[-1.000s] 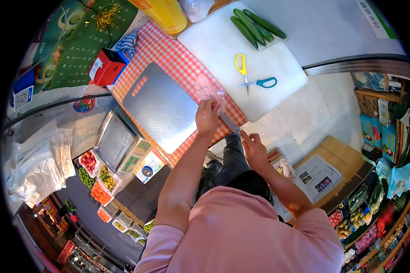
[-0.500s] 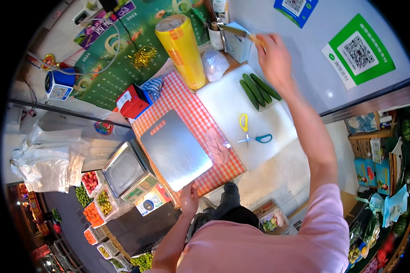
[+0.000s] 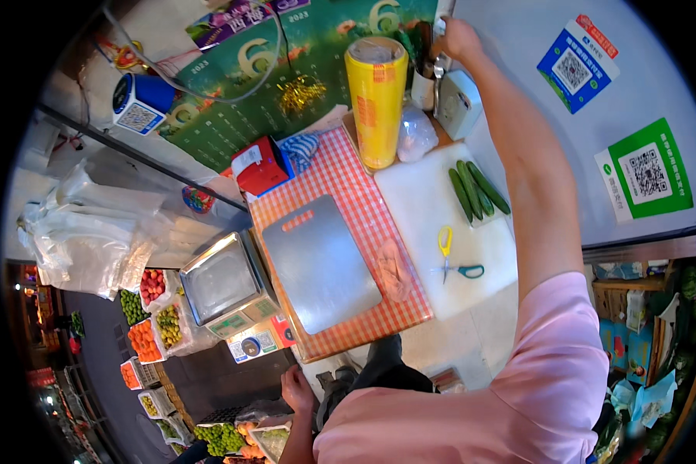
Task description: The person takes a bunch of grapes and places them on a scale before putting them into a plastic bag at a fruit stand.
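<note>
At the top, my right hand [image 3: 458,39] reaches into the utensil holder [image 3: 423,87] beside the pale blue box [image 3: 457,101]; its fingers are curled, and what they grip is hidden. My left hand [image 3: 296,389] hangs below the table's near edge, fingers loosely curled, with nothing visible in them. A steel board [image 3: 321,267] lies on the checked tablecloth [image 3: 406,301], beside a crumpled pinkish bag [image 3: 394,269]. Several cucumbers [image 3: 475,189] and two pairs of scissors, yellow-handled [image 3: 445,241] and teal-handled [image 3: 470,271], rest on the white cutting board [image 3: 406,207].
A tall yellow roll [image 3: 375,104], a clear bag [image 3: 416,135] and a red box [image 3: 259,166] line the table's back. Left are a steel tray [image 3: 220,282], hanging plastic bags [image 3: 93,240] and fruit crates [image 3: 153,321]. A panel [image 3: 533,139] borders the right.
My right hand has risen from the tablecloth to the utensil holder; the knife seen in it earlier is now hidden. My left hand has dropped below the table edge.
</note>
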A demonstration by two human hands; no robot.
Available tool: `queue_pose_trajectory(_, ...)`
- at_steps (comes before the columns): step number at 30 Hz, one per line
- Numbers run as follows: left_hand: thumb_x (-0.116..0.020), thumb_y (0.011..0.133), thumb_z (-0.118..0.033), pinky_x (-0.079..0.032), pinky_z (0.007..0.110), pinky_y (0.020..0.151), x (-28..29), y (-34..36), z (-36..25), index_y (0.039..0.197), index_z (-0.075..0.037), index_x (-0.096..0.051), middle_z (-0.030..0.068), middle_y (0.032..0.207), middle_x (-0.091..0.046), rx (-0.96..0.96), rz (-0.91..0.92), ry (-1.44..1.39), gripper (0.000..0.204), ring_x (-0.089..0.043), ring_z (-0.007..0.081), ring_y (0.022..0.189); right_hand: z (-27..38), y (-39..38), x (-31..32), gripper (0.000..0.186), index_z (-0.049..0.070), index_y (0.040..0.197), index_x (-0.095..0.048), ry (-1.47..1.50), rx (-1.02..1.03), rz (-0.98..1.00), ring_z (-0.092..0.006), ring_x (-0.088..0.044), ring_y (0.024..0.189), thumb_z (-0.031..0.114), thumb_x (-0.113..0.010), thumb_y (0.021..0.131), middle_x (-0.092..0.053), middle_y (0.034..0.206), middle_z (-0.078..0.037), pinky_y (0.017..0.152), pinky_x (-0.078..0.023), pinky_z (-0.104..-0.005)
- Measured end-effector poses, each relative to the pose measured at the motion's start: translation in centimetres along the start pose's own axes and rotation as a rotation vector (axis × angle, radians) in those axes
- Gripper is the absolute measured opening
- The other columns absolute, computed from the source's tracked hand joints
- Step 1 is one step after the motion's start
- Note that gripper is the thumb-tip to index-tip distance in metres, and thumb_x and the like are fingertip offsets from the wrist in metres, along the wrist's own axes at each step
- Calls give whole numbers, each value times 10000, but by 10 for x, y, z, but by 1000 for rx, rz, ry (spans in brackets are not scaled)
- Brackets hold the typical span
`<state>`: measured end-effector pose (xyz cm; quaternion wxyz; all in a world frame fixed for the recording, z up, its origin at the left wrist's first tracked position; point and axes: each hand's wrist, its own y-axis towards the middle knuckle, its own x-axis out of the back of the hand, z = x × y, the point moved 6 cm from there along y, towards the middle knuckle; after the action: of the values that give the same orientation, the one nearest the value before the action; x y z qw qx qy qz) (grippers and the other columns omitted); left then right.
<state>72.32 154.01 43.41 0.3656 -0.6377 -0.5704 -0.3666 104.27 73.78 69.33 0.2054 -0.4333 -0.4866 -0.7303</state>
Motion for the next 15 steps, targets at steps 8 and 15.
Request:
queue_pose_trajectory(8, -599, 864, -85, -483, 401, 641, -14, -1, -5, 985, -43, -660, 128, 811, -582, 23, 7, -87, 142, -594, 295, 699, 43, -220, 32, 217, 79, 993, -658, 229, 89, -68, -359, -639, 804, 240, -581, 868, -647, 913, -142, 676, -510, -465)
queue_pose_trajectory(15, -623, 854, -64, -475, 392, 622, -35, 17, -22, 941, -47, -665, 117, 784, -577, -69, 137, -83, 98, -586, 280, 681, -58, -454, 14, 287, 19, 783, -659, 212, -651, 282, -359, -636, 696, 282, -601, 882, -659, 712, -163, 643, -492, -431)
